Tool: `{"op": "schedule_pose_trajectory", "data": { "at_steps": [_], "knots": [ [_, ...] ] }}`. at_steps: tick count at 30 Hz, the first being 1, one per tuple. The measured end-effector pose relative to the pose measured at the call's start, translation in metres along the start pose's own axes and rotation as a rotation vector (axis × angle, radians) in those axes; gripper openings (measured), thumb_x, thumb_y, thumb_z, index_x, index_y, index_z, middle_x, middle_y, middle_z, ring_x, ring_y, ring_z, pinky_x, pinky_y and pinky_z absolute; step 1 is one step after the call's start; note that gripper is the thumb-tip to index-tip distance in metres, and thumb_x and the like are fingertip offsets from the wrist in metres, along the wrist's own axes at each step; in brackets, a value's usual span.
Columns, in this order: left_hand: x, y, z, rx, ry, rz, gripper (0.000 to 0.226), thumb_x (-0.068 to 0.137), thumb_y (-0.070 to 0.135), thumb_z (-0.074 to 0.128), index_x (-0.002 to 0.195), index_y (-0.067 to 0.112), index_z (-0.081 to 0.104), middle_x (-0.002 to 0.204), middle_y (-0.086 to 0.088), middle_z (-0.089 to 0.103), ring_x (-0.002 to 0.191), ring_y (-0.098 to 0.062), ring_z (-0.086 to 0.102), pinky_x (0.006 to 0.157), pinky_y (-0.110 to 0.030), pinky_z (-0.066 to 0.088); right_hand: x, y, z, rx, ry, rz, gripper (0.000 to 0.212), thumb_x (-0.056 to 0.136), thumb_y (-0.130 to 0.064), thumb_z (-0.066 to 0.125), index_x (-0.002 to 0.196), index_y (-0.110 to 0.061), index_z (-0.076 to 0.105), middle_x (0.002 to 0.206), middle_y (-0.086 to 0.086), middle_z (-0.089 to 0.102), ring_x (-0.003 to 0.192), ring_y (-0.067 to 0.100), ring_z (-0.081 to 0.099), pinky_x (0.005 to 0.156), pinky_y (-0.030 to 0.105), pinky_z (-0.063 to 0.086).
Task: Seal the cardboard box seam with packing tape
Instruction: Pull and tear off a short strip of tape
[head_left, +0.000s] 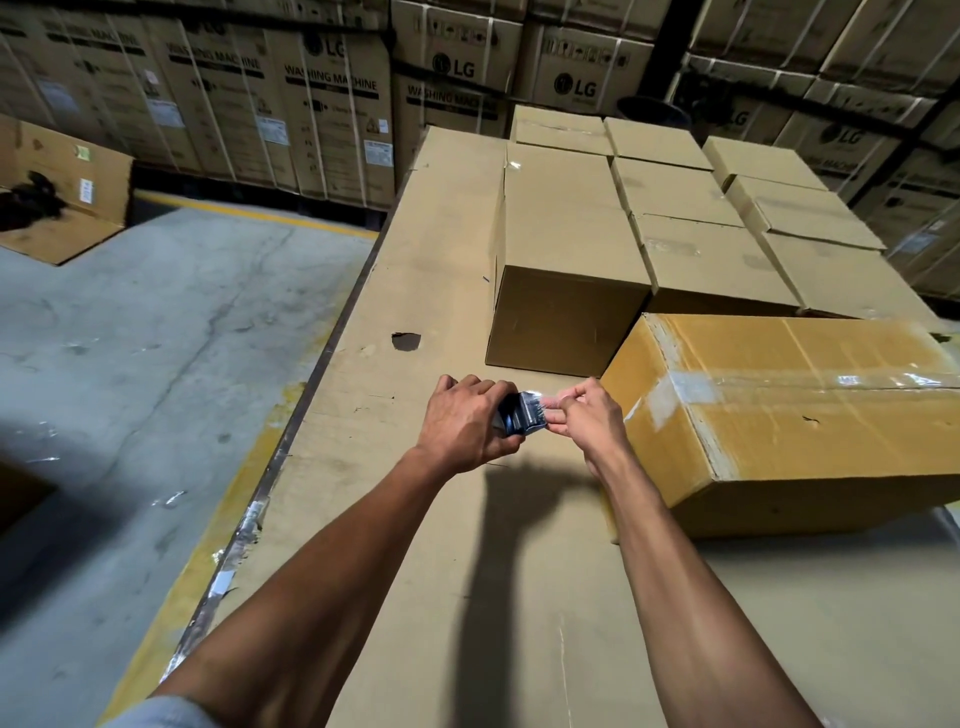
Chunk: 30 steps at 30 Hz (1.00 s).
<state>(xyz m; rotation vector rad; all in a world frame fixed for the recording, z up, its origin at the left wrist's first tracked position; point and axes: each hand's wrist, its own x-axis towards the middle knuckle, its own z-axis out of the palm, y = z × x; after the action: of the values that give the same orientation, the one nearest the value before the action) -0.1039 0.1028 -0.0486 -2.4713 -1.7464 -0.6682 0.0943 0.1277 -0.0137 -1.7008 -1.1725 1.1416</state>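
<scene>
My left hand (465, 423) is wrapped around a dark tape dispenser (517, 415), holding it above the cardboard-covered work surface (447, 291). Just to its right, my right hand (584, 415) pinches the clear tape end (543, 401) coming off the dispenser. An orange-brown cardboard box (810, 415) lies right of both hands, with clear tape along its top seam and down its near end. Neither hand touches the box.
Plain brown boxes (566, 249) stand in rows behind the hands. Tall stacked washing machine cartons (332, 104) line the back. Grey concrete floor (156, 322) with a yellow line lies left of the surface's edge. An opened carton (62, 192) sits far left.
</scene>
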Motion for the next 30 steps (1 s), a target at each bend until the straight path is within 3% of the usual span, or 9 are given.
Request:
{"op": "schedule_pose_trajectory", "data": {
  "at_steps": [4,10,16,20,23,26,30],
  "knots": [
    [-0.005,-0.003,0.002,-0.013,0.013,-0.004,0.064,0.078,0.068,0.069,0.128,0.028,0.067,0.107,0.005,0.080,0.099,-0.026,0.067,0.083,-0.043,0.041,-0.003,0.001,0.002,0.126,-0.024,0.053,0.012,0.107,-0.002,0.039,0.102,-0.009,0.048,0.099,0.020,0.077,0.081,0.028,0.079,0.065,0.030,0.061],
    [-0.001,-0.009,0.001,-0.024,-0.023,0.010,0.067,0.081,0.067,0.069,0.135,0.028,0.063,0.118,0.004,0.079,0.103,-0.027,0.068,0.083,-0.041,0.036,-0.002,0.004,-0.004,0.373,-0.139,0.176,0.014,0.111,-0.002,0.039,0.121,0.002,0.047,0.110,0.030,0.072,0.090,0.032,0.075,0.077,0.036,0.062],
    [0.001,-0.015,0.004,-0.004,-0.129,0.051,0.068,0.084,0.067,0.068,0.140,0.029,0.061,0.126,0.003,0.077,0.109,-0.028,0.068,0.087,-0.043,0.043,-0.002,0.017,-0.014,0.603,-0.232,0.429,0.014,0.106,-0.002,0.038,0.108,-0.002,0.053,0.097,0.027,0.078,0.096,0.037,0.075,0.073,0.045,0.064],
    [0.002,-0.015,0.011,0.037,-0.169,0.078,0.067,0.084,0.067,0.072,0.138,0.030,0.061,0.123,0.003,0.078,0.108,-0.028,0.068,0.087,-0.042,0.043,-0.006,0.025,-0.016,0.706,-0.206,0.508,0.021,0.102,-0.005,0.035,0.092,-0.004,0.053,0.103,0.031,0.074,0.104,0.043,0.069,0.097,0.056,0.055],
    [0.006,-0.017,0.016,0.062,-0.206,0.068,0.065,0.083,0.067,0.075,0.136,0.029,0.063,0.119,0.003,0.078,0.105,-0.029,0.070,0.087,-0.042,0.043,0.001,0.034,-0.018,0.808,-0.153,0.554,0.027,0.099,-0.015,0.031,0.102,-0.001,0.054,0.103,0.036,0.074,0.105,0.049,0.069,0.095,0.063,0.053],
    [0.008,-0.020,0.023,0.116,-0.256,0.071,0.065,0.083,0.068,0.075,0.135,0.031,0.063,0.116,0.003,0.078,0.104,-0.029,0.072,0.087,-0.042,0.043,0.011,0.040,-0.017,0.636,-0.157,0.528,0.036,0.103,-0.023,0.033,0.116,0.001,0.056,0.112,0.032,0.071,0.102,0.046,0.071,0.098,0.057,0.055],
    [0.011,-0.023,0.034,0.157,-0.315,0.051,0.064,0.085,0.068,0.075,0.136,0.031,0.062,0.118,0.003,0.078,0.107,-0.030,0.071,0.089,-0.042,0.041,0.020,0.047,-0.005,0.379,-0.199,0.379,0.022,0.108,-0.016,0.048,0.123,-0.003,0.059,0.116,0.019,0.073,0.098,0.036,0.073,0.104,0.049,0.055]
  ]
}}
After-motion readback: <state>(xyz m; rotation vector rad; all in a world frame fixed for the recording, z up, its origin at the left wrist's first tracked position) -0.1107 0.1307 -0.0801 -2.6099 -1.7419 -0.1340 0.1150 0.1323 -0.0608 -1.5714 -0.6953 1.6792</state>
